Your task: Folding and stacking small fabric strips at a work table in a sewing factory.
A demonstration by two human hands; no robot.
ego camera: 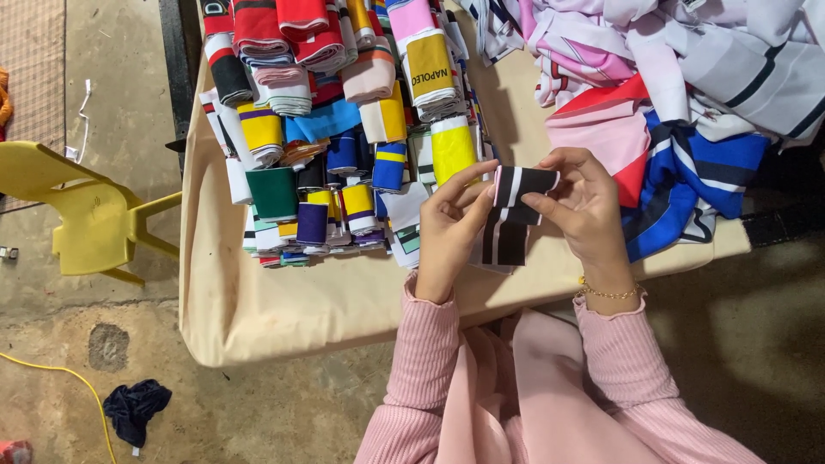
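Striped strip: the black-and-white fabric strip sits between both hands, its top folded over, its tail hanging below the fingers.
Left hand: fingers closed on the strip's left edge.
Right hand: thumb and fingers pinching the fold.
Beyond: folded rolls left of the fingers; loose cloth pile right.

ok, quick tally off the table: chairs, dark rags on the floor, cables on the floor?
Yellow plastic chair: 1
Dark rag: 1
Yellow cable: 1
White cable: 1
Total: 4
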